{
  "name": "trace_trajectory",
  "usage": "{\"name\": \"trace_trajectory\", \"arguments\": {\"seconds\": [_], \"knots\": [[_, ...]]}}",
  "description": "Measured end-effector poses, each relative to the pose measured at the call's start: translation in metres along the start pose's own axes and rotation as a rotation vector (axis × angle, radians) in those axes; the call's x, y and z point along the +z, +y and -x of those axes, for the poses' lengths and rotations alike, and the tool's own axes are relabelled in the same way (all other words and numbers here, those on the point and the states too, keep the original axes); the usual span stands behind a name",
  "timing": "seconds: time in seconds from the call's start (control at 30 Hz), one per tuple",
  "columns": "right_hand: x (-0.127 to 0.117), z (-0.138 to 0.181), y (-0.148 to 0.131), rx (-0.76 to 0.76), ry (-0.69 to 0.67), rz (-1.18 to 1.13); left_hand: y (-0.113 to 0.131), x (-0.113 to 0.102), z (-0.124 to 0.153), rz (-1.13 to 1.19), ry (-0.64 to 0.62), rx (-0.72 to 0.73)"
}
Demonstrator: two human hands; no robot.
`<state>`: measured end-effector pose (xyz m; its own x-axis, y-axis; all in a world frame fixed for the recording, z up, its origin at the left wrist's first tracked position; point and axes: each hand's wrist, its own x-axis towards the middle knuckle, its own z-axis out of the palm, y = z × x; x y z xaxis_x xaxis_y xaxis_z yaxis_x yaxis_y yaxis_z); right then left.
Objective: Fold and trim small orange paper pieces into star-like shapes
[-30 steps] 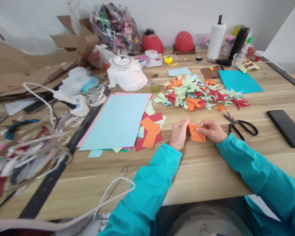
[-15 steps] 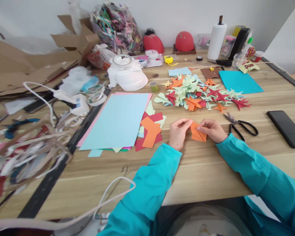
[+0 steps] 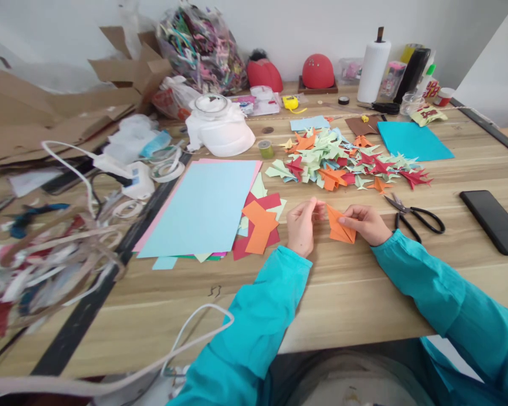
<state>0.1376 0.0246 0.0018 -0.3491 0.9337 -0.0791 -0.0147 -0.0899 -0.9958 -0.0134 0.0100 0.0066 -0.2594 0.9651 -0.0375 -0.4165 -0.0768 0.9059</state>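
A folded orange paper piece [image 3: 337,224] lies on the wooden table [image 3: 355,293] between my hands. My right hand [image 3: 366,223] presses its fingers down on the piece's right side, closed on it. My left hand [image 3: 302,225] sits just left of it, fingertips pinched at the paper's upper left tip. Both my sleeves are teal. Beyond the hands spreads a pile of folded paper shapes [image 3: 342,160] in orange, red, green and blue.
Black scissors [image 3: 415,216] and a black phone [image 3: 492,220] lie to the right. A stack of coloured sheets [image 3: 205,206] with cut orange and red squares [image 3: 259,225] lies left. Tape rolls, cables, cardboard and a paper towel roll [image 3: 372,66] crowd the back and left.
My left hand has lifted and turned slightly, drawing the paper's left tip upward; the right hand has stayed pressed on the piece.
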Motion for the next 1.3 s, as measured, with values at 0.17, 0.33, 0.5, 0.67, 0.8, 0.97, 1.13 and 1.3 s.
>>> {"name": "trace_trajectory", "arguments": {"seconds": [0.17, 0.33, 0.5, 0.67, 0.8, 0.97, 1.13, 1.3], "knots": [[-0.0003, 0.0003, -0.0013, 0.009, -0.008, 0.008, 0.0003, 0.0023, 0.0038, -0.082, -0.048, -0.011], [0.0001, 0.0011, -0.0031, 0.015, -0.019, 0.020, 0.0022, 0.0036, 0.0055, -0.215, -0.079, 0.088], [0.0004, 0.0015, -0.0038, 0.003, -0.048, 0.020, 0.0012, 0.0009, 0.0044, -0.230, -0.068, 0.053], [0.0005, 0.0010, -0.0038, -0.009, -0.073, 0.041, -0.0025, -0.0014, 0.0030, -0.196, -0.053, 0.056], [0.0008, 0.0006, -0.0012, -0.010, -0.057, 0.022, 0.0002, -0.0004, 0.0004, -0.095, 0.004, 0.009], [-0.0002, -0.0010, 0.0019, -0.067, -0.005, 0.027, 0.0035, 0.0014, 0.0023, -0.078, -0.120, -0.130], [0.0000, -0.0023, 0.0012, -0.113, 0.043, 0.028, 0.0011, 0.0024, 0.0065, -0.187, -0.244, -0.090], [0.0015, -0.0011, -0.0020, -0.036, 0.046, 0.028, -0.0011, 0.0012, 0.0047, -0.194, -0.199, -0.063]]}}
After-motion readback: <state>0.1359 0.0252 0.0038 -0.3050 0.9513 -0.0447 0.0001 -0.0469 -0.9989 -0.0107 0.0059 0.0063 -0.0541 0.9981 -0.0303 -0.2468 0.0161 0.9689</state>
